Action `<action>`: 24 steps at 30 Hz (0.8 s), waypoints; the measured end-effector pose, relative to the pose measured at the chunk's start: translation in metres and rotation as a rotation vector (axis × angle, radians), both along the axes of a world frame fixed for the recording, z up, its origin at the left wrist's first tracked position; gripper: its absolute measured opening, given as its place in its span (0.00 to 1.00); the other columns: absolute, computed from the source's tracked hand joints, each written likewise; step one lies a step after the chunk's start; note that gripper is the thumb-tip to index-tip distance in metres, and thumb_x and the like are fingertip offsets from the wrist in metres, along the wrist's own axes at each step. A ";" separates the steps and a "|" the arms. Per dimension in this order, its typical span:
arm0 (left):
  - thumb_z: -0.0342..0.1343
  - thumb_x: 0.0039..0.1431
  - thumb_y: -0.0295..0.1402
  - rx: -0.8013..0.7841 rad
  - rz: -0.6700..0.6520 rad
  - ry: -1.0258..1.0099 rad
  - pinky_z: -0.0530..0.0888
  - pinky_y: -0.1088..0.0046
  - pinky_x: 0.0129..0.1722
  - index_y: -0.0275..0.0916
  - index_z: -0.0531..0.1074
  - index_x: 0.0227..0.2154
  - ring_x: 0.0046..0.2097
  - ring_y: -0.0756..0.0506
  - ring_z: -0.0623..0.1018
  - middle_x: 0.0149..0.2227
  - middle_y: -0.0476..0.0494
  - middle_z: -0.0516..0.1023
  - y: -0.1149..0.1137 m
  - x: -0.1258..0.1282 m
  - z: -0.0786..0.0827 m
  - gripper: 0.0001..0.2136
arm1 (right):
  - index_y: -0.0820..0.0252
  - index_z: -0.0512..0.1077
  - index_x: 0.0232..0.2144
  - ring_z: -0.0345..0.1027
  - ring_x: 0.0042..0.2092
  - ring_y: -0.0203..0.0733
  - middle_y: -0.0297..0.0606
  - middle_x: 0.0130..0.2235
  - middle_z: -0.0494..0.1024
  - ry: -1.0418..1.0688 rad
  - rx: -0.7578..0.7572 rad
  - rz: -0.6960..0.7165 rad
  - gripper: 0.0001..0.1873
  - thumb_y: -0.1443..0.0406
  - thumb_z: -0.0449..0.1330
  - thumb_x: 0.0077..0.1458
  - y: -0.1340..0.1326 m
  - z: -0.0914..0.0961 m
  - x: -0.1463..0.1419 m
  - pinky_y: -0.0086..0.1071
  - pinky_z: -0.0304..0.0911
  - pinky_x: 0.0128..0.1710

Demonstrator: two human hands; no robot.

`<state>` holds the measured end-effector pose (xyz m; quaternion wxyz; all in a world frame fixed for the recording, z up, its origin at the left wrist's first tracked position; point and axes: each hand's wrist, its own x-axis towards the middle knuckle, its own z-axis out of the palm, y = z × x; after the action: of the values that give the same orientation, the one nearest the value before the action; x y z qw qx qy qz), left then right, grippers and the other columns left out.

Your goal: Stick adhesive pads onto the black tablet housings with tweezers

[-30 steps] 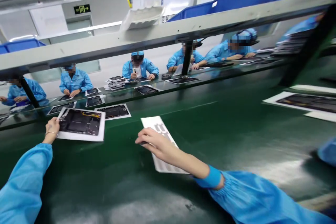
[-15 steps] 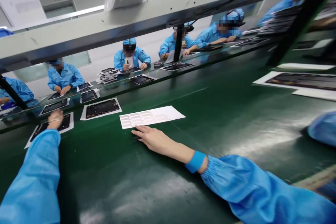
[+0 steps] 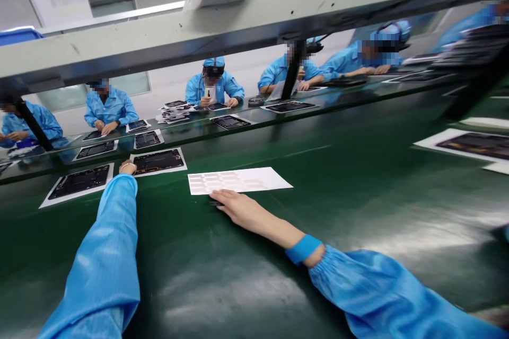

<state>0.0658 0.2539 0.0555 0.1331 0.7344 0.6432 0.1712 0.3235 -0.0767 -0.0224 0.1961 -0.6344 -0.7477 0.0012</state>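
Observation:
My left hand [image 3: 128, 167] is at the left edge of a black tablet-like panel [image 3: 158, 161] lying on a white sheet. Its fingers are mostly hidden, so their grip does not show. Left of it, a second black panel [image 3: 81, 183] lies on its own white sheet. My right hand [image 3: 240, 207] rests low over the green work surface, fingers bent together over a small dark object [image 3: 216, 203], mostly covered. Just beyond those fingertips is a white sheet with rows of pale labels [image 3: 238, 180].
A grey beam [image 3: 159, 45] crosses above the bench, with dark posts [image 3: 293, 71] below it. Several co-workers in blue sit along the far side, among more panels [image 3: 230, 122] and a stack of sheets [image 3: 175, 112]. Another panel [image 3: 475, 145] lies at right.
My left hand has moved right, from the leftmost panel to the edge of the panel beside it. My right hand stays by the label sheet. The view has shifted slightly.

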 end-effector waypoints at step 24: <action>0.57 0.58 0.53 -0.540 -0.662 -0.573 0.68 0.55 0.65 0.61 0.66 0.61 0.62 0.35 0.72 0.63 0.51 0.69 -0.425 -0.128 -0.023 0.27 | 0.60 0.75 0.53 0.74 0.55 0.54 0.48 0.54 0.79 -0.041 -0.124 -0.150 0.20 0.66 0.50 0.64 -0.094 0.009 0.041 0.44 0.71 0.52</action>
<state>-0.0618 -0.1715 0.0327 0.5359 0.7617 0.3352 0.1422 0.3640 -0.1703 -0.0132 0.1406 -0.6993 -0.7006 0.0200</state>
